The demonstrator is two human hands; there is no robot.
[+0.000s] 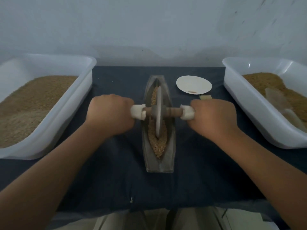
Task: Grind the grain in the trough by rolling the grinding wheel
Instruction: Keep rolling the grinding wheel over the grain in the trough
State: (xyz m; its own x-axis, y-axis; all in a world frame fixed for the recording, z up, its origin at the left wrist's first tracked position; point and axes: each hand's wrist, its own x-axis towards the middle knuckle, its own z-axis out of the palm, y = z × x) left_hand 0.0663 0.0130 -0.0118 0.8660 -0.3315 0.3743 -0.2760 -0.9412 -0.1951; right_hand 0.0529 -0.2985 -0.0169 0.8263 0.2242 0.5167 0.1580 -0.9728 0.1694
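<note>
White wraps (pixel 137 112) cover both ends of a wooden axle (pixel 172 112), and each hand is clenched round one. The left hand (pixel 110 113) grips the left end and the right hand (pixel 214 117) grips the right end, both knuckles up. The hands are apart, level with each other, on either side of the trough (pixel 159 166). Both forearms reach in from the near corners.

On the axle between the fists, the grey wheel (pixel 158 112) stands upright on its edge in the trough's groove, about midway along. Its lower rim is sunk in the grain (pixel 157 145). The grain lies along the groove, thicker toward the near end, with a thinner line running up the left side of the wheel toward the far end.

The trough is a long, narrow, boat-shaped block lying lengthways away from the person on a dark blue cloth (pixel 199 163).

Just right of the trough's far end sits a round white plate (pixel 193 84) with a small brown scrap near its front rim. A small pale piece (pixel 205 97) lies just in front of the plate; I cannot tell what it is.

At the left edge a white tub (pixel 79 100) holds a deep bed of tan grain. At the right edge a second tub (pixel 249 105) holds more, with a translucent scoop (pixel 279 103) lying on it.

A pale wall (pixel 149 22) rises behind.
</note>
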